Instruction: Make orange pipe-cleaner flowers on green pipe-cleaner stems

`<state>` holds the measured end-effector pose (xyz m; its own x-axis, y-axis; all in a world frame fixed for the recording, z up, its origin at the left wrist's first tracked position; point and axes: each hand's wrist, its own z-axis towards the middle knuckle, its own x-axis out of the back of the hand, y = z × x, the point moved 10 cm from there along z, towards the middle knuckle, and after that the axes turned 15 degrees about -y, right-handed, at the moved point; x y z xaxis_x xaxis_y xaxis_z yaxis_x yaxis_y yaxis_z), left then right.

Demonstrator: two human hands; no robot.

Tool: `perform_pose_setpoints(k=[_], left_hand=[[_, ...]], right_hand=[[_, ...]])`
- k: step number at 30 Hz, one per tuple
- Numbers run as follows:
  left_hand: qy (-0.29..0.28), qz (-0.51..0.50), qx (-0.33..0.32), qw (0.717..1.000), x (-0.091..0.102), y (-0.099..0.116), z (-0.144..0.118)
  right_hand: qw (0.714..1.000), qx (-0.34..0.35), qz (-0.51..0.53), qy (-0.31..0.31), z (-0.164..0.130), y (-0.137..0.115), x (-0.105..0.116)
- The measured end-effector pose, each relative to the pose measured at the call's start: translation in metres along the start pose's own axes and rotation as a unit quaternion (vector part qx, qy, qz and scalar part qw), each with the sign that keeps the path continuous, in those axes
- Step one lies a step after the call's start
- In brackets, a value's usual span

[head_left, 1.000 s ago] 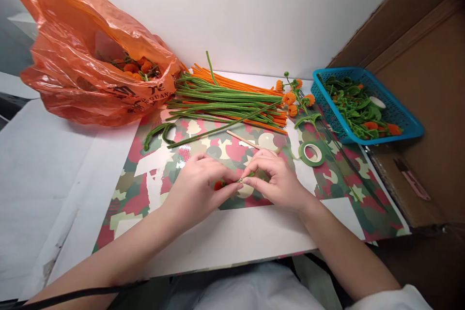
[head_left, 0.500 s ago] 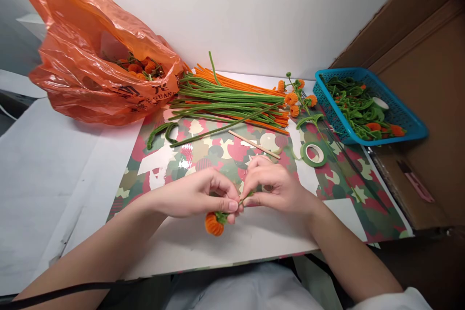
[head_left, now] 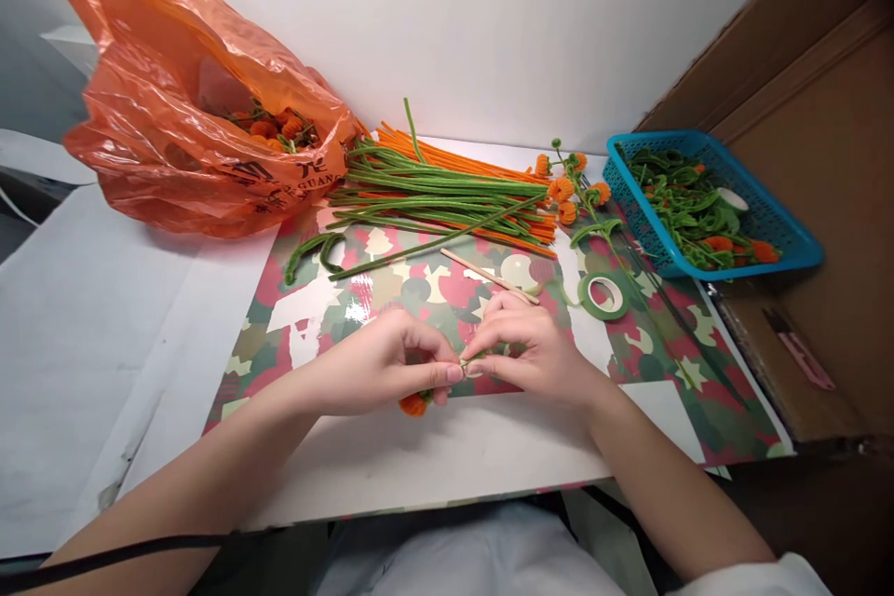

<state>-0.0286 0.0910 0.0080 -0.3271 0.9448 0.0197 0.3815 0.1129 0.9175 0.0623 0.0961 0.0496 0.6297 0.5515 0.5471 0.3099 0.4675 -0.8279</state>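
Note:
My left hand (head_left: 395, 363) pinches the green stem of an orange pipe-cleaner pumpkin (head_left: 413, 404), which hangs below its fingers and is partly hidden by them. Right beside it, my right hand (head_left: 527, 349) is closed in a pinch on the other end of the short green stem, the fingertips of both hands almost touching. A thin wooden stick (head_left: 489, 276) lies just beyond my right hand. To the right of that stands a roll of green floral tape (head_left: 604, 296), its loose end trailing left toward the stick.
Green pipe cleaners (head_left: 447, 177) and orange ones (head_left: 461, 151) lie piled at the back. An orange plastic bag (head_left: 209, 158) holds small pumpkins on the left. A blue basket (head_left: 782, 259) of green pieces stands right, near a pumpkin branch (head_left: 561, 189) and a pink-handled cutter (head_left: 803, 354).
Both hands have risen slightly, away from my body. The pumpkin has moved up with them and is now more covered by my left fingers.

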Motion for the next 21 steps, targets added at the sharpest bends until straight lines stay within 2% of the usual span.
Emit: perform_pose_setpoints(k=[3, 5, 13, 15, 17, 21], left_hand=[[-0.047, -0.011, 0.012, 0.999, -0.006, -0.001, -0.001], [-0.059, -0.005, 0.01, 0.998, -0.008, -0.001, 0.0], [0.059, 0.028, 0.0, 0.998, 0.008, -0.005, 0.0], [0.069, 0.029, -0.003, 0.997, 0.011, -0.004, 0.0], [0.035, 0.009, -0.003, 0.999, 0.006, -0.004, 0.001], [-0.073, -0.046, 0.013, 0.996, -0.009, -0.008, 0.001]], right_hand=[[1.0, 0.008, -0.004, -0.005, 0.0, -0.001, -0.001], [1.0, 0.008, -0.005, -0.007, 0.001, -0.001, -0.002], [1.0, -0.014, -0.021, 0.013, 0.0, 0.002, 0.002], [0.999, -0.013, -0.032, 0.013, 0.0, 0.002, 0.002], [0.999, -0.009, -0.037, 0.009, 0.001, 0.001, 0.001], [0.999, 0.02, -0.043, -0.023, 0.002, -0.006, -0.004]])
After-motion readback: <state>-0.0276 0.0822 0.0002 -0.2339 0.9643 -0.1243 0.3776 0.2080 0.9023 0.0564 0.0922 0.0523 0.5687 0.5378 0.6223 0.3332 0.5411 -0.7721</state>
